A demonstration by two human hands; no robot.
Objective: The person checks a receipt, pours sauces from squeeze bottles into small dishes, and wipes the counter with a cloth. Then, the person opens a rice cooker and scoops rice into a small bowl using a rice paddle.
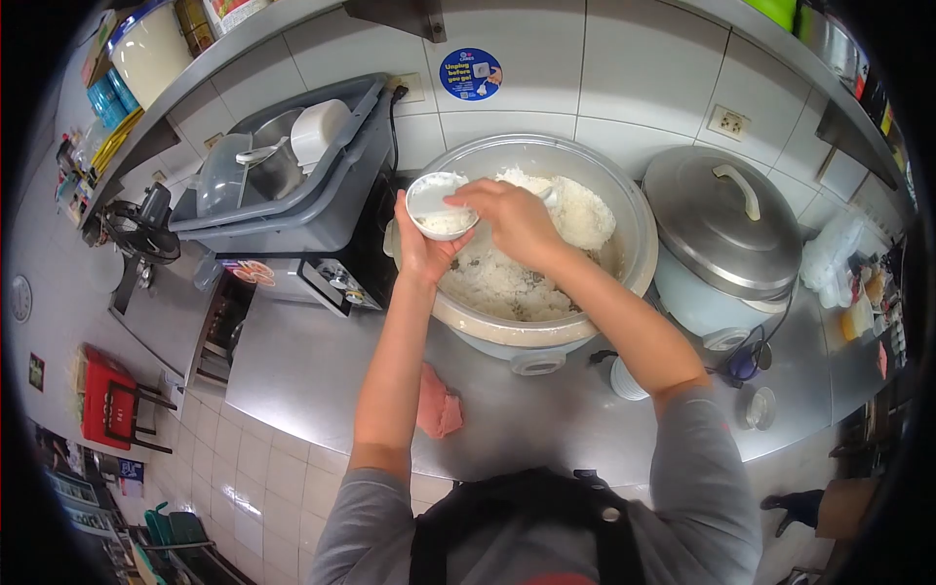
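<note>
My left hand holds a small white bowl from below and the side, tilted, with white rice in it. Over the bowl's right side reaches my right hand, its fingers bent together around something whitish and flat at the bowl's mouth, too small to make out. Both hands are above the left part of a large open rice cooker. Cooked rice is heaped at the back right of the pot and lies loose toward the front. A whitish utensil end shows just right of my right hand.
A lidded cooker stands on the right. Gray tubs with dishes sit on an appliance at the left. On the steel counter lies a pink cloth; stacked white dishes stand near my right forearm. A shelf runs overhead.
</note>
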